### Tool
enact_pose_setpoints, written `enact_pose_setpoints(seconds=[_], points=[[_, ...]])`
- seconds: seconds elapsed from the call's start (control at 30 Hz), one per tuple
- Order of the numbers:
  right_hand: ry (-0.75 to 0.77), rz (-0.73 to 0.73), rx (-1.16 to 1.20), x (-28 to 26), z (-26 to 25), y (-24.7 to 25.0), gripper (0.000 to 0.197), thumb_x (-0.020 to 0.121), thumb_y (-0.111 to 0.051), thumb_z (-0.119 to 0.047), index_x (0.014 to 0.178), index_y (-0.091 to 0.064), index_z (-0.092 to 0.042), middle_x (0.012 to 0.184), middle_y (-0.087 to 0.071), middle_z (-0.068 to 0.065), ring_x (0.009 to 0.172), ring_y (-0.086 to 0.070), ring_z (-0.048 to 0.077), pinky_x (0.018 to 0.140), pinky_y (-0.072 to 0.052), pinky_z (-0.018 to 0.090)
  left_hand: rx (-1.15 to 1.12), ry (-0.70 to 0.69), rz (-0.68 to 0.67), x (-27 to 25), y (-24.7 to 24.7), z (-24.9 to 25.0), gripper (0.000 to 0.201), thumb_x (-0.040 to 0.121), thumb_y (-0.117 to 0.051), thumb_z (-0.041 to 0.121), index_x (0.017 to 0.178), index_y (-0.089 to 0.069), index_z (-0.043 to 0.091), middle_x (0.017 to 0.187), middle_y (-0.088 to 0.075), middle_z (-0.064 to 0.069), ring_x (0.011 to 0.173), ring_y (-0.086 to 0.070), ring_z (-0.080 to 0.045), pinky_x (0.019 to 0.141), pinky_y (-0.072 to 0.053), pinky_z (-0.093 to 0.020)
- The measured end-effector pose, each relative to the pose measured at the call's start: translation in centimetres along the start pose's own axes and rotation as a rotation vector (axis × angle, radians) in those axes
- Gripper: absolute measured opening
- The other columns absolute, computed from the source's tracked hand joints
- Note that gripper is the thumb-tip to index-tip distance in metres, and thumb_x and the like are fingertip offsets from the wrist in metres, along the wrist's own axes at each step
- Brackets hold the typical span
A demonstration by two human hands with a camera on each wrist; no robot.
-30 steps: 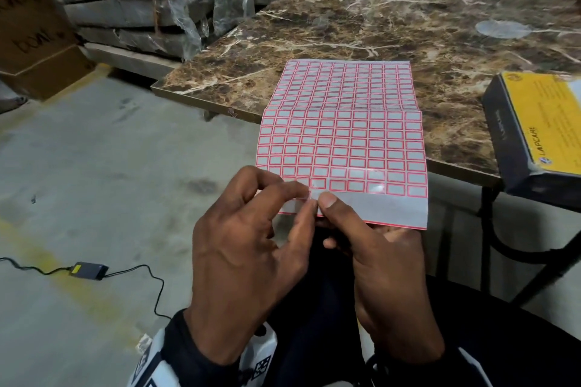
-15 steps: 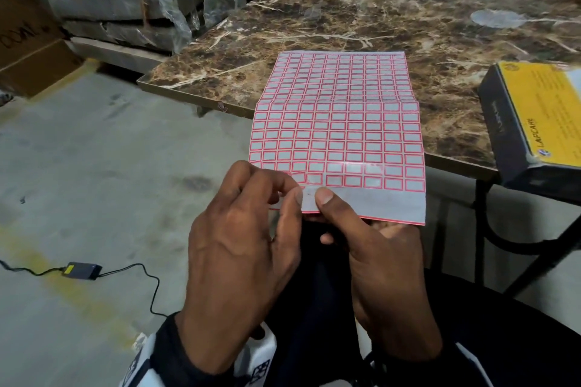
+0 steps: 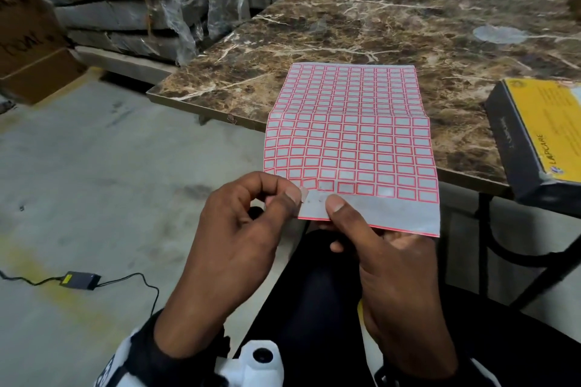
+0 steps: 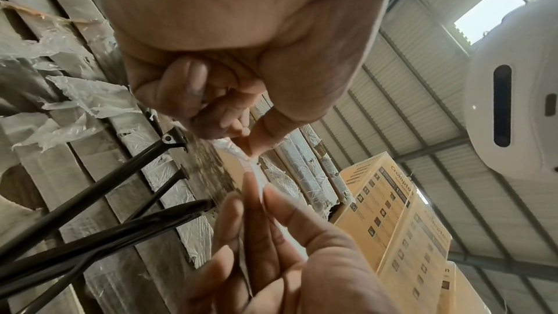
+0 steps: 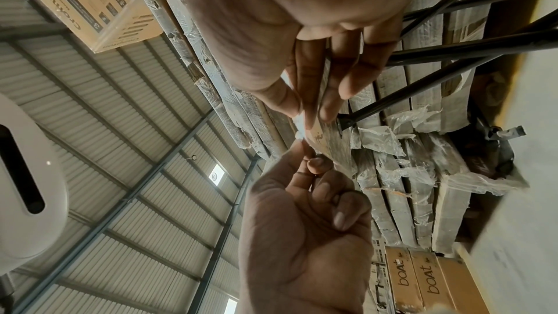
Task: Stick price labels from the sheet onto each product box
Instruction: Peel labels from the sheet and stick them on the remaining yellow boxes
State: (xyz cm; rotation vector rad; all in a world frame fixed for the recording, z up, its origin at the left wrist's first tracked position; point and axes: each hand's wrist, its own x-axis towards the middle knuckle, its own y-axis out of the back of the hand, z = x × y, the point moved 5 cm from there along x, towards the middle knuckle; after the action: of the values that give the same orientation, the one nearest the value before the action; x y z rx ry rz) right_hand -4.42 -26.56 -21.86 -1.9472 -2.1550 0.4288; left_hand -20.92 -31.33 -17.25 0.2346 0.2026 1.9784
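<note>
Red-bordered label (image 3: 304, 194) sits pinched between my left hand's (image 3: 242, 229) thumb and forefinger, just beside the sheet (image 3: 352, 148). My right hand (image 3: 386, 258) grips the sheet's bare lower edge by thumb. The sheet's far end overlaps the marble table (image 3: 377, 28); the yellow product box (image 3: 540, 135) overhangs its near edge, well right.

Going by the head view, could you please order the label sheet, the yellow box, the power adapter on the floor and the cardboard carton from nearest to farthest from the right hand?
From the right hand:
1. Label sheet: pinched under its thumb.
2. Yellow box: to the right, on the table edge.
3. Power adapter: on the floor, to the left.
4. Cardboard carton: far upper left.
</note>
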Motion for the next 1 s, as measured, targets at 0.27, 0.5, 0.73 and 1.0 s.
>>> enact_pose_setpoints(seconds=[0.27, 0.5, 0.73, 1.0], points=[[0.041, -0.026, -0.046, -0.2, -1.2, -0.8, 0.037, 0.079, -0.082, -0.021, 0.113, -0.073, -0.033, 0.107, -0.082, -0.006, 0.089, -0.081, 0.019, 0.064, -0.057, 0.031, -0.06, 0.018, -0.014, 0.4, 0.9, 0.8, 0.017, 0.095, -0.069, 0.025, 0.079, -0.075, 0.022, 0.085, -0.077, -0.004, 0.046, -0.041, -0.004, 0.047, -0.036, -0.014], [0.059, -0.002, -0.071, -0.3, -1.6, -1.4, 0.047, 0.074, -0.082, -0.027, 0.12, -0.072, -0.026, 0.104, -0.083, -0.001, 0.079, -0.08, 0.022, 0.063, -0.055, 0.033, -0.177, 0.103, -0.06, 0.8, 1.3, 0.7, 0.021, 0.097, -0.066, 0.012, 0.079, -0.074, 0.01, 0.073, -0.069, 0.0, 0.039, -0.043, -0.003, 0.043, -0.032, -0.009], [0.043, 0.023, -0.104, 0.3, -2.2, -1.9, 0.03, 0.086, -0.082, -0.015, 0.113, -0.075, -0.023, 0.098, -0.083, -0.001, 0.079, -0.081, 0.024, 0.06, -0.056, 0.029, -0.222, 0.17, -0.076, 2.1, 1.8, 0.9, 0.019, 0.099, -0.063, 0.007, 0.084, -0.072, 0.0, 0.066, -0.059, -0.003, 0.04, -0.034, -0.003, 0.041, -0.028, -0.012], [0.021, 0.108, -0.085, 1.1, -2.7, -1.7, 0.027, 0.087, -0.082, -0.012, 0.111, -0.075, -0.021, 0.096, -0.084, 0.0, 0.076, -0.081, 0.026, 0.061, -0.054, 0.035, -0.249, 0.22, -0.068, 3.8, 3.0, 0.8, 0.021, 0.1, -0.058, 0.008, 0.083, -0.072, 0.008, 0.047, -0.051, 0.009, 0.042, -0.024, -0.009, 0.041, -0.018, -0.019]])
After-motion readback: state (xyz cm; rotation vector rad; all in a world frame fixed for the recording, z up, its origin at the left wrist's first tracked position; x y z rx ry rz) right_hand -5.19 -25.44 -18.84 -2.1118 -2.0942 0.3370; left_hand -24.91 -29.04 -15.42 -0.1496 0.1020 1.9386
